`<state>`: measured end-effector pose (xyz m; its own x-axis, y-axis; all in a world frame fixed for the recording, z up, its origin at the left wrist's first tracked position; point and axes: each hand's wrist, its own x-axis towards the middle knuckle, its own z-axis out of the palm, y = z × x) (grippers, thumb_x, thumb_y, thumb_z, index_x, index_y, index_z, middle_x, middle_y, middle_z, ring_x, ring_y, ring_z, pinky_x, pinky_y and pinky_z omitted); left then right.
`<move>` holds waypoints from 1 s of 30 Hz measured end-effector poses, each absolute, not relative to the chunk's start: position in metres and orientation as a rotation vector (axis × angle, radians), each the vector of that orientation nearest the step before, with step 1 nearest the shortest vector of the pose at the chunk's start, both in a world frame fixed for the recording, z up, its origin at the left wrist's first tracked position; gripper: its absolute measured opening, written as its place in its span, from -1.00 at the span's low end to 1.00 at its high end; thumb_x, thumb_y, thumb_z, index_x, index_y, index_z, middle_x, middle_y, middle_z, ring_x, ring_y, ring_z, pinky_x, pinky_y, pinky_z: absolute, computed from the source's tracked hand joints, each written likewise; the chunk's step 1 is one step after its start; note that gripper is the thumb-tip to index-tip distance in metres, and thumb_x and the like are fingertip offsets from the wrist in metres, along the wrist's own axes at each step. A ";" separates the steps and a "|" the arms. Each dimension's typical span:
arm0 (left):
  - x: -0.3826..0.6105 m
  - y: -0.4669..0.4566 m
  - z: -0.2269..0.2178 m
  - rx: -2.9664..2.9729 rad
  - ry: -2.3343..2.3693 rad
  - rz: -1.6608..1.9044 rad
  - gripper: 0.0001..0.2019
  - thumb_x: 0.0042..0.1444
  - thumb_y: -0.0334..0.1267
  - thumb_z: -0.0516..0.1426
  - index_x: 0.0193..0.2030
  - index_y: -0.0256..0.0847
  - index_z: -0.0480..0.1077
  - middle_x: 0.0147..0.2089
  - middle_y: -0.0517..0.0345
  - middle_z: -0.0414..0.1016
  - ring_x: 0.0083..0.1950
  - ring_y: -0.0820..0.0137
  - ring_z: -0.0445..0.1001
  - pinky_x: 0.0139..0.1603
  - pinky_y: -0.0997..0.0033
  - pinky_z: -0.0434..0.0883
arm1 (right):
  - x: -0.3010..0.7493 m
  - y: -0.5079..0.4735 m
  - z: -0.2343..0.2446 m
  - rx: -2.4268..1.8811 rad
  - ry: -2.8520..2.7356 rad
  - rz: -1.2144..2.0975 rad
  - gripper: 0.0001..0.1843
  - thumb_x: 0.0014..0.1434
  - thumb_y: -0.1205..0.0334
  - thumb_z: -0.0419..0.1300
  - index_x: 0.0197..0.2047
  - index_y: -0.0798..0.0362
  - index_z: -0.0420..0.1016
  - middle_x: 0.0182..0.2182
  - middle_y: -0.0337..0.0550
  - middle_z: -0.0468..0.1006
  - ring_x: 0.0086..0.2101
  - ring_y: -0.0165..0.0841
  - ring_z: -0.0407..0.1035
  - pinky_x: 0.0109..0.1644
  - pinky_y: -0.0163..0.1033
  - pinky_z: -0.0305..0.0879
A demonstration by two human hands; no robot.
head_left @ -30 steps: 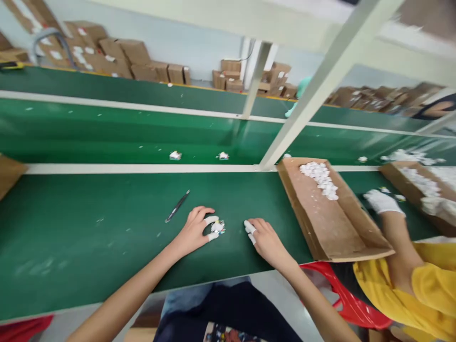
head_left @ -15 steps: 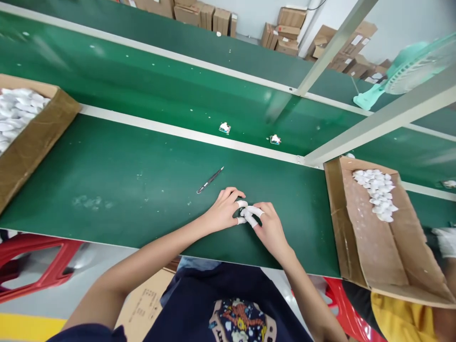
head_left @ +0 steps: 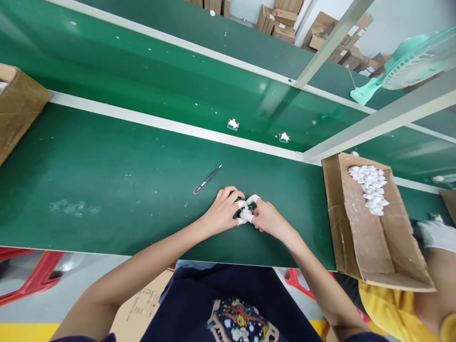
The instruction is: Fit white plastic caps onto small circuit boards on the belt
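Observation:
Over the green worktop [head_left: 117, 190], my two hands meet fingertip to fingertip. My left hand [head_left: 225, 208] is closed, its thumb and index finger in white finger cots pinching a small dark part [head_left: 245, 209] with lighter bits on it. The fingers mostly cover this part, so its kind is unclear. From the other side my right hand [head_left: 265, 214], also in white finger cots, has its thumb and index finger bent around the same part. Beyond my left hand lies a pair of dark tweezers [head_left: 207, 179], touched by neither hand.
A cardboard box [head_left: 370, 247] holding white pieces [head_left: 370, 187] stands on the right; another box [head_left: 21, 109] is at the left edge. Two small boards with white tops [head_left: 232, 124] [head_left: 284, 137] lie on the green strip behind the white rail. A co-worker's gloved hand [head_left: 440, 235] is at far right.
My right hand has turned, its fingers shifting from pointing at the part to curling around its right side. My left hand keeps its pinch. The view has shifted slightly.

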<state>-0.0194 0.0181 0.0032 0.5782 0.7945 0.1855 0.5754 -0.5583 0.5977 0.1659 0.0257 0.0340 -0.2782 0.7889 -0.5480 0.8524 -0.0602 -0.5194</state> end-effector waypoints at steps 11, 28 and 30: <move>-0.021 0.020 0.005 2.338 1.128 0.603 -0.65 0.03 -0.15 0.27 -0.06 -0.21 0.41 0.12 0.00 0.33 0.19 0.08 0.12 0.11 0.01 0.21 | 0.176 0.032 0.032 1.722 2.027 -1.859 -0.74 0.18 0.14 0.12 -0.10 0.05 0.22 -0.75 -0.40 0.42 -0.71 -0.38 0.36 -0.58 -0.37 0.29; -0.022 0.026 0.005 2.232 1.079 0.623 -0.73 0.09 -0.15 0.25 -0.10 -0.16 0.37 0.04 0.07 0.39 0.13 0.17 0.18 0.08 0.11 0.22 | 0.190 0.031 0.025 1.540 1.970 -2.161 -0.57 0.11 0.16 0.25 0.03 0.08 0.28 -0.58 -0.26 0.56 -0.55 -0.35 0.49 -0.49 -0.35 0.40; -0.022 0.026 0.007 2.220 1.094 0.610 -0.58 0.02 -0.11 0.29 -0.03 -0.18 0.32 0.07 0.02 0.35 0.14 0.15 0.16 0.10 0.08 0.22 | 0.190 0.031 0.025 1.556 1.947 -2.169 -0.55 0.11 0.12 0.26 0.02 0.08 0.28 -0.60 -0.26 0.55 -0.56 -0.35 0.49 -0.50 -0.35 0.40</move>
<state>-0.0223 0.0263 0.0069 0.5582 0.8175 0.1415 0.5503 -0.4924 0.6744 0.1900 0.0312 0.0254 -0.5464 0.6575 -0.5187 0.4450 -0.2968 -0.8449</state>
